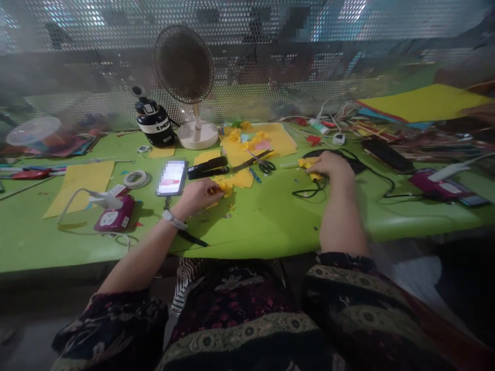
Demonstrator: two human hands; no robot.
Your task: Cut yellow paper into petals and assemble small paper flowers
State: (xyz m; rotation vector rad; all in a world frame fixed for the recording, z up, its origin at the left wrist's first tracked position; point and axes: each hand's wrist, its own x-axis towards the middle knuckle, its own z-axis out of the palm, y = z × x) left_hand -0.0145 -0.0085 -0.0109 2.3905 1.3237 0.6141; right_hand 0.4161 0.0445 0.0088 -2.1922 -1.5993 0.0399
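Note:
My left hand (199, 197) is closed, its fingertips pinching a crumpled yellow paper piece (227, 188) low over the green table. Flat yellow paper (243, 178) lies just beyond it. Further right, my right hand (328, 164) is closed around a yellow glue gun (309, 164), partly hidden by the fingers. A pale glue stick (288, 165) juts from its left end, and a black cord (309, 193) loops below. Between the hands are open scissors (266, 165) and a black stapler (208, 168). A lit phone (171, 178) lies by my left wrist.
A fan (198, 135) and black bottle (157, 126) stand at the back. Yellow sheets (278, 139) hold small paper flowers. Purple power adapters (116, 214) with cables sit at both sides. A tape roll (136, 179) lies left; coloured sheets (421, 105) are at right, near another person's hand.

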